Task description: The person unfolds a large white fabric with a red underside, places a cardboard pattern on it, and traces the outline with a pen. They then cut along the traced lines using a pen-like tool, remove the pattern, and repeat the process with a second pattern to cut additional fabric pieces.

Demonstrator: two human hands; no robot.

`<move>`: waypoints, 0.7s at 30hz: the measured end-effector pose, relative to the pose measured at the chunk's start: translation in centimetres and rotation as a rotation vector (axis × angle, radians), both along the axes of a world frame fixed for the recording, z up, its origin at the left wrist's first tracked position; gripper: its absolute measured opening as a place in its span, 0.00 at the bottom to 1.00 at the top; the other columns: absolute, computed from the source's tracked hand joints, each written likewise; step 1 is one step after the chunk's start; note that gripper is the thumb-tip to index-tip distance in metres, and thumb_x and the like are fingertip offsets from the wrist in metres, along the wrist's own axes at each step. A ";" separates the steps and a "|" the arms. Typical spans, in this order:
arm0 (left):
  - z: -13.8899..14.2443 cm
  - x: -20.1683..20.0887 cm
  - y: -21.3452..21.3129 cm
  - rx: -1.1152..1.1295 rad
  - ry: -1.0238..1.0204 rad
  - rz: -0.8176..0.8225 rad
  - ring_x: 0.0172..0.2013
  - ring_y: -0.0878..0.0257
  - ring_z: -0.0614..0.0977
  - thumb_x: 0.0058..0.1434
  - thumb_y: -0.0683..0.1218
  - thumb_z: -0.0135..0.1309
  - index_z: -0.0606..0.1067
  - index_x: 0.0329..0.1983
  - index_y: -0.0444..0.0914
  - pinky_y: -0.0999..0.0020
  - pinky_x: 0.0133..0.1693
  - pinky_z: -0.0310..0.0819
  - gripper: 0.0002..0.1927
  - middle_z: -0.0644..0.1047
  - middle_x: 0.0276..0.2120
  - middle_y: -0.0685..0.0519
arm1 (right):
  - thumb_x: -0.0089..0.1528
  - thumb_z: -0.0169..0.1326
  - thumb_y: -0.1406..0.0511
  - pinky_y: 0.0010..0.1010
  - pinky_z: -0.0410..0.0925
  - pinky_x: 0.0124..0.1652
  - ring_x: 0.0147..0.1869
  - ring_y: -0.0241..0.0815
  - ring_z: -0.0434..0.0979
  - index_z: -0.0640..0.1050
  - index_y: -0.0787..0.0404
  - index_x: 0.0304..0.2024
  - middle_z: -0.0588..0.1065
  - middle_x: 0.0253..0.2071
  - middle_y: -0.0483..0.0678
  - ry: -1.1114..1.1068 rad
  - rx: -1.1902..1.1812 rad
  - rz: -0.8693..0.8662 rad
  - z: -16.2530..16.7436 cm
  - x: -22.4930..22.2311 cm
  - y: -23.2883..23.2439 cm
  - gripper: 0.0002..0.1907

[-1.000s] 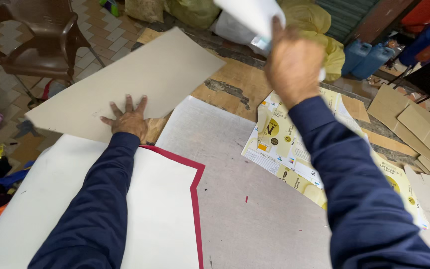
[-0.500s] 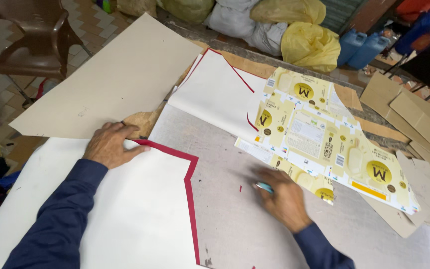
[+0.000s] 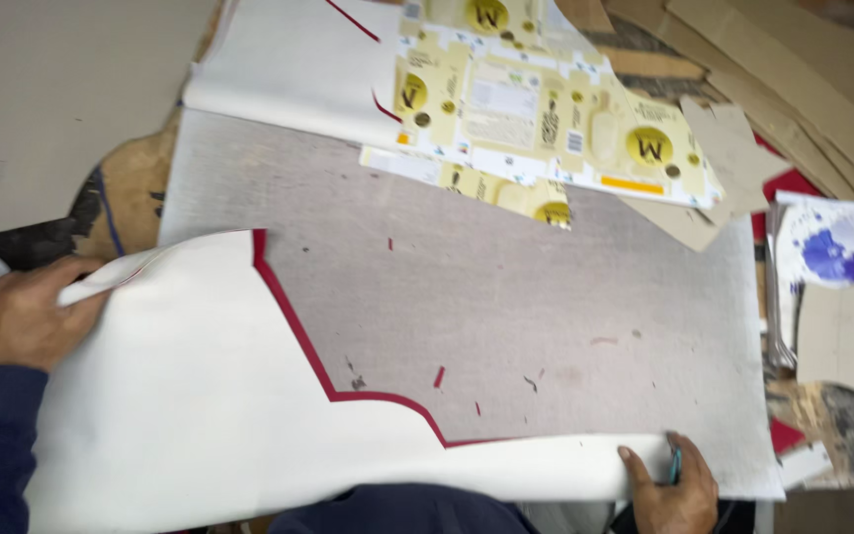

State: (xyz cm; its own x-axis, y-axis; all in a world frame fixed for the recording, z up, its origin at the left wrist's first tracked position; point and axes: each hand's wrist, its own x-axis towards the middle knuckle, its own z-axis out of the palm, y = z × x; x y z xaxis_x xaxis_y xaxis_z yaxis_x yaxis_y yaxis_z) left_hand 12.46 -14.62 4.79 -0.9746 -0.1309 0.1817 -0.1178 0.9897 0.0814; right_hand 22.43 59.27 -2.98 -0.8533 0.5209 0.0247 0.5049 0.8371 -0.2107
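Observation:
A large white sheet with a dark red edge [image 3: 200,396] lies over the near left part of a grey board [image 3: 546,297]. My left hand [image 3: 27,321] grips the sheet's curled left edge. At the near edge, my right hand [image 3: 669,489] pinches the sheet's lower right corner. A small teal object [image 3: 674,463], perhaps a pen, shows between its fingers. Both dark blue sleeves are in view at the bottom.
Flattened yellow printed cartons [image 3: 546,119] overlap the board's far edge, beside another white sheet [image 3: 289,69]. A big beige cardboard sheet [image 3: 51,99] lies far left. Brown cardboard pieces [image 3: 793,59] and a stack topped by a blue-and-white print [image 3: 832,242] sit at the right.
The view has moved closer over the board. My right hand came back to the near edge and took the sheet's corner. My left hand now grips the sheet's left edge, which has curled up.

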 end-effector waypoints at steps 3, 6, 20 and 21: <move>-2.8 5.6 0.7 0.120 -0.027 -0.069 0.33 0.61 0.83 0.59 0.55 0.64 0.81 0.54 0.44 0.66 0.39 0.82 0.21 0.81 0.39 0.50 | 0.50 0.71 0.54 0.52 0.72 0.56 0.59 0.60 0.77 0.75 0.73 0.59 0.75 0.53 0.65 0.195 -0.153 -0.050 -0.8 2.7 -0.6 0.42; -4.1 8.9 1.1 0.125 -0.094 -0.092 0.44 0.54 0.80 0.52 0.57 0.65 0.80 0.49 0.44 0.63 0.43 0.81 0.23 0.75 0.47 0.50 | 0.48 0.73 0.54 0.51 0.71 0.57 0.57 0.57 0.78 0.77 0.72 0.58 0.77 0.51 0.64 0.159 -0.058 -0.024 0.0 3.3 -0.9 0.42; 0.1 7.5 2.6 0.146 -0.129 -0.006 0.26 0.61 0.80 0.63 0.52 0.62 0.79 0.33 0.33 0.67 0.28 0.77 0.15 0.81 0.27 0.47 | 0.48 0.70 0.48 0.43 0.77 0.26 0.36 0.58 0.81 0.76 0.76 0.49 0.75 0.39 0.69 0.110 -0.108 0.118 1.0 2.7 2.4 0.41; 0.0 7.3 2.3 0.152 -0.134 -0.018 0.24 0.61 0.80 0.63 0.51 0.62 0.78 0.33 0.34 0.67 0.27 0.77 0.14 0.80 0.25 0.47 | 0.48 0.70 0.48 0.44 0.77 0.29 0.36 0.57 0.82 0.76 0.76 0.50 0.76 0.38 0.68 0.103 -0.161 0.099 0.8 2.7 2.6 0.42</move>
